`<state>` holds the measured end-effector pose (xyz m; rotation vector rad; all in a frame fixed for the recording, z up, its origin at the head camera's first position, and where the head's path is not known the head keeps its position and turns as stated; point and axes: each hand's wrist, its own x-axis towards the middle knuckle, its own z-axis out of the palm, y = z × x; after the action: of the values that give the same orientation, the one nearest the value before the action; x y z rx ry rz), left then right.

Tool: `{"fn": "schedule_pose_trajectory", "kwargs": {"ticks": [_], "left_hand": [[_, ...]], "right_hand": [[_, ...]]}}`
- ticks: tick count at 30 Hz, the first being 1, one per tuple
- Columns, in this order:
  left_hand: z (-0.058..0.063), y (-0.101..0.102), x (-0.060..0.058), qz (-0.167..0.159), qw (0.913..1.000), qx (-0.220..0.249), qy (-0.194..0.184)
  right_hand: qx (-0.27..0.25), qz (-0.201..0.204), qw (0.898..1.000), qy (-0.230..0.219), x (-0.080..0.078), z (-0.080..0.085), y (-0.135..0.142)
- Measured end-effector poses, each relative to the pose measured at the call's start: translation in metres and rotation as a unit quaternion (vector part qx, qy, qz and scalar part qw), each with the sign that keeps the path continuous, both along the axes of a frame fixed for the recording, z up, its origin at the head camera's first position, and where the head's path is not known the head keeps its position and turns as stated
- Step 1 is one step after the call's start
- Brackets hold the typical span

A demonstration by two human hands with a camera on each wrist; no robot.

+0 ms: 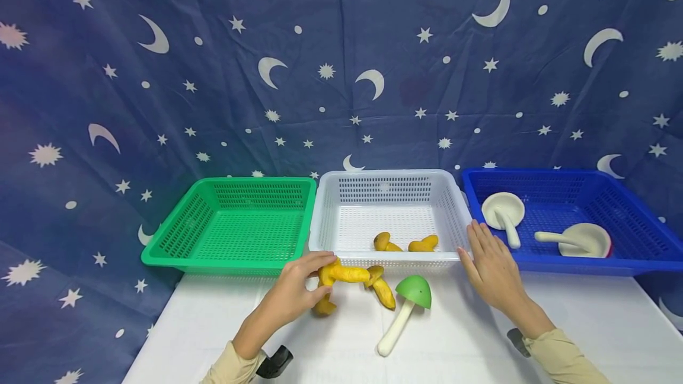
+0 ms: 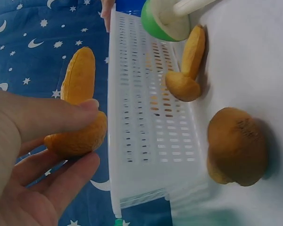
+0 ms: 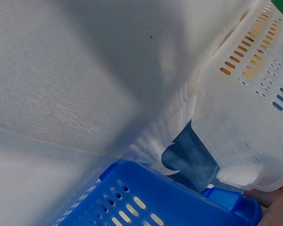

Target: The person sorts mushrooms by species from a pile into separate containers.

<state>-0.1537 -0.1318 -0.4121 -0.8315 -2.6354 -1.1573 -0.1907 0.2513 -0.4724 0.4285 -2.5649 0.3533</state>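
Note:
My left hand (image 1: 296, 292) pinches a yellow toy mushroom (image 1: 349, 274) between thumb and fingers, raised by the front rim of the white basket (image 1: 373, 255). In the left wrist view the held mushroom (image 2: 78, 77) points its stem up, cap between the fingertips. Below it on the table lies a second yellow mushroom (image 1: 324, 307), partly hidden. A third yellow mushroom (image 1: 384, 294) and a green-capped mushroom (image 1: 416, 290) with a white stem lie to the right. My right hand (image 1: 496, 271) has its fingers straight, fingertips right at the rims where the white and blue baskets meet.
Two more yellow mushrooms (image 1: 424, 243) lie inside the white basket. At left stands a green basket (image 1: 251, 236) with its bottom showing. The blue basket (image 1: 539, 179) at right holds two pale-stemmed mushrooms (image 1: 504, 209). Behind them hangs a star-patterned cloth (image 1: 320, 46).

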Motion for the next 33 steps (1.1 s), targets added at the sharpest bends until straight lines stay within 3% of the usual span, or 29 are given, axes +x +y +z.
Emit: {"fn": "schedule_pose_trajectory", "kwargs": {"ticks": [17, 23, 33], "left_hand": [[0.015, 0.012, -0.032, -0.014, 0.9996, -0.017, 0.019], [0.016, 0.015, -0.046, -0.017, 0.9994, -0.018, 0.023], [0.010, 0.014, -0.067, 0.008, 0.9994, -0.028, -0.016]], "right_hand": [[-0.003, -0.001, 1.000, 0.004, -0.001, 0.002, 0.004], [0.000, -0.004, 1.000, 0.001, -0.002, 0.003, 0.004], [-0.003, -0.005, 1.000, -0.006, -0.001, -0.001, 0.000]]}}
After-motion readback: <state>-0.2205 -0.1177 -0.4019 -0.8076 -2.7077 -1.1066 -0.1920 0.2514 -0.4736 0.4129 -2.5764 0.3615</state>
